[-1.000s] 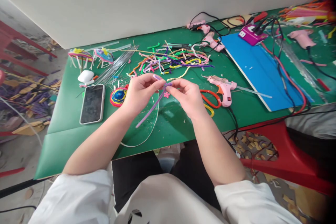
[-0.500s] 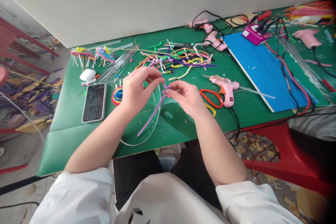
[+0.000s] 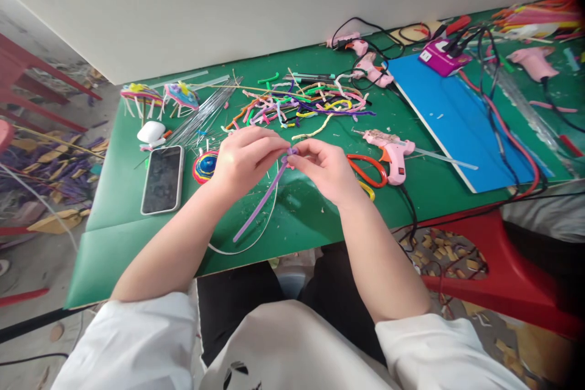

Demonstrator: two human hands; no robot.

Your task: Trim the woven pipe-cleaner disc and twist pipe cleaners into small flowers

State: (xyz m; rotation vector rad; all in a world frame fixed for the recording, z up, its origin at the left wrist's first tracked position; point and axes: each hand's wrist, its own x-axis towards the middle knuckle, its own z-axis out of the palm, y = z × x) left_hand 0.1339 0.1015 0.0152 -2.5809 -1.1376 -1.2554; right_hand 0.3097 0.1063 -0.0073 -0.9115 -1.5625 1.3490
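Fingers (image 3: 269,147) partly hide the upper end of the purple pipe cleaner (image 3: 258,213); the left hand (image 3: 242,161) covers part of the coiled disc (image 3: 205,166) at nine o'clock.

Craft workshop: glue guns (image 3: 395,157), tangled pipe cleaners (image 3: 311,102), scraps (image 3: 61,161) littering floor (image 3: 27,271).
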